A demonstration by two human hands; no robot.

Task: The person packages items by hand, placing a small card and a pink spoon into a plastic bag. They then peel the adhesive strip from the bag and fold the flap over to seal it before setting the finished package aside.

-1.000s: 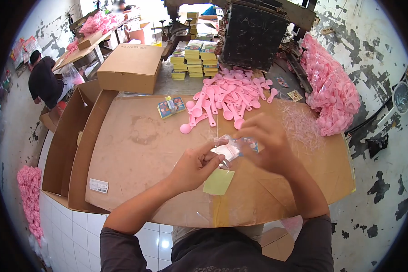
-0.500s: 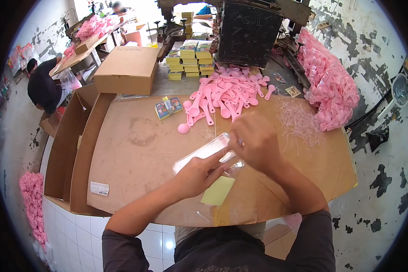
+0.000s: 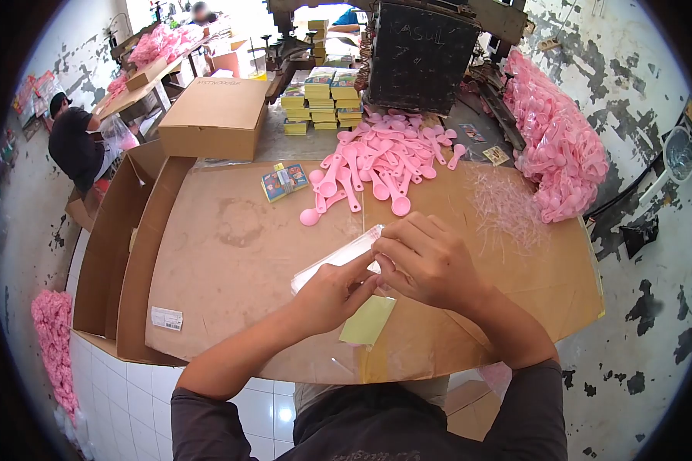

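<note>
A stack of white and clear plastic sleeves (image 3: 332,260) lies slantwise on the cardboard-covered table in front of me. My left hand (image 3: 332,296) rests over its near side, with index finger and thumb closed at the right end. There my right hand (image 3: 427,257) meets it, fingertips pinched on the sleeves' end; the exact grip is partly hidden. A yellow-green paper slip (image 3: 367,321) lies just below both hands. Beyond them spreads a pile of pink measuring spoons (image 3: 384,157), and left of it sits a banded bundle of printed cards (image 3: 284,183).
An open carton (image 3: 123,261) lines the left edge, with a closed cardboard box (image 3: 214,115) behind it. Card stacks (image 3: 323,96) and a black machine (image 3: 421,58) stand at the back. Bagged pink spoons (image 3: 557,146) and plastic strips (image 3: 504,211) lie right. A co-worker (image 3: 77,142) is far left.
My right hand has come down and left to the sleeves' end, uncovering a spoon behind it. My left hand stays on the stack. The co-worker at far left has straightened a little.
</note>
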